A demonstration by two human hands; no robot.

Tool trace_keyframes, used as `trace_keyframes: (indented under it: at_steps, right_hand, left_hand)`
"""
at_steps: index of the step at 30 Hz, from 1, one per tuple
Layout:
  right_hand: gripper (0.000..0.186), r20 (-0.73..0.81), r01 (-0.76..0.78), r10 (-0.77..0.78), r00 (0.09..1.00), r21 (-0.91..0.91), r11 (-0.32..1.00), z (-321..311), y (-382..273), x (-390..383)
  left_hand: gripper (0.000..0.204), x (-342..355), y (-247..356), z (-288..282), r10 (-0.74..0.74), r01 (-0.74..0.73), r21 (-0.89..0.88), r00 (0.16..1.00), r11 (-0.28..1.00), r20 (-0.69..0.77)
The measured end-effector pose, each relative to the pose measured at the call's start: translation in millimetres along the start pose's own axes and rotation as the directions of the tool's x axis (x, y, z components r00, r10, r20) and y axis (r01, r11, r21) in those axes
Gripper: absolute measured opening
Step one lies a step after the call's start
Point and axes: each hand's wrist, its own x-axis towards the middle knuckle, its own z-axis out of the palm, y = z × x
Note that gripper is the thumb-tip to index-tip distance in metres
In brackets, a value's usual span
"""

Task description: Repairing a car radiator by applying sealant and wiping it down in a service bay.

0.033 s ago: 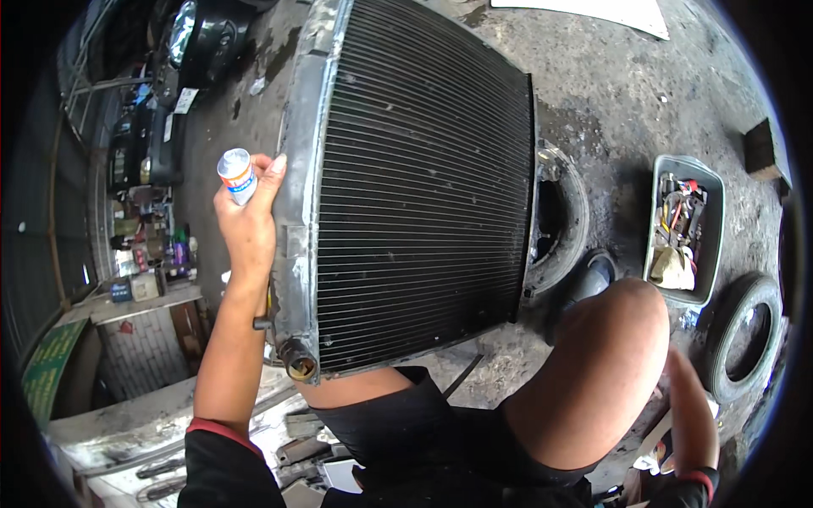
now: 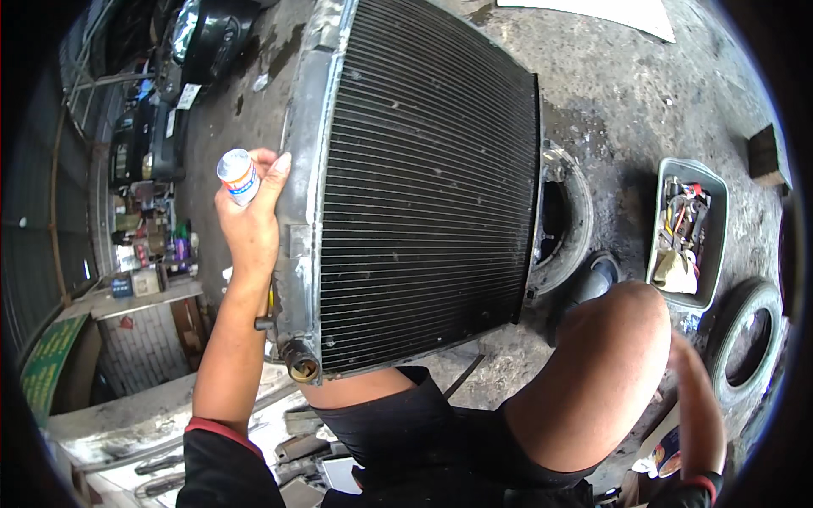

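- Car radiator point(image 2: 428, 182): directly before the person, black-finned, its top cut off by the upper border; its lower edge hides part of the left thigh.
- Tyre point(image 2: 572, 254): right of the radiator, which covers its left side.
- Second tyre point(image 2: 772, 309): farther right of the radiator, near the dark rim.
- Grey plastic tub point(image 2: 718, 245): right of the radiator, holding jumbled hand tools point(image 2: 684, 212), too overlapped to tell singly, and a pale cloth-like item point(image 2: 676, 273).
- Left hand point(image 2: 248, 222): at the radiator's left side tank, thumb against it, closed around a small bottle.
- Right hand point(image 2: 677, 351): right of and below the radiator, mostly hidden behind the knee; whether it grips anything cannot be told.
- Small bottle point(image 2: 240, 179): just left of the radiator's side tank, white with orange and blue bands, lower part covered by fingers.
- Pipe opening point(image 2: 301, 367): at the radiator's lower left corner, its inside hard to make out.
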Motion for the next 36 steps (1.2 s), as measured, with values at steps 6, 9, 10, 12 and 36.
trace_keyframes:
  at_steps: [6,9,10,12,36]
  right_hand:
    - [0.027,-0.029,0.657,-0.663,0.748,0.175,0.734,-83.1,-143.2,22.7]
    - [0.035,-0.107,0.85,-0.843,0.527,0.068,0.523,-82.5,-231.6,10.3]
    - [0.033,-0.054,0.874,-0.873,0.485,0.028,0.484,-82.9,-253.8,14.7]
    - [0.029,-0.02,0.926,-0.926,0.378,0.011,0.378,-78.1,-289.8,28.5]
    - [0.031,0.134,0.926,-0.917,0.375,-0.109,0.362,-89.8,-370.2,57.9]
  left_hand:
    - [0.017,-2.4,1.4,7.7,0.131,-0.129,-0.024,0.987,0.991,0.094]
    - [0.019,-3.4,3.4,5.9,0.134,-0.118,-0.122,0.982,0.986,0.131]
    - [0.022,-4.5,2.9,10.9,0.11,-0.094,-0.121,0.985,0.988,0.131]
    - [0.026,-5.0,5.4,7.6,0.115,-0.101,-0.108,0.984,0.989,0.137]
    - [0.034,-6.7,-3.5,9.8,0.111,-0.09,-0.186,0.989,0.978,0.103]
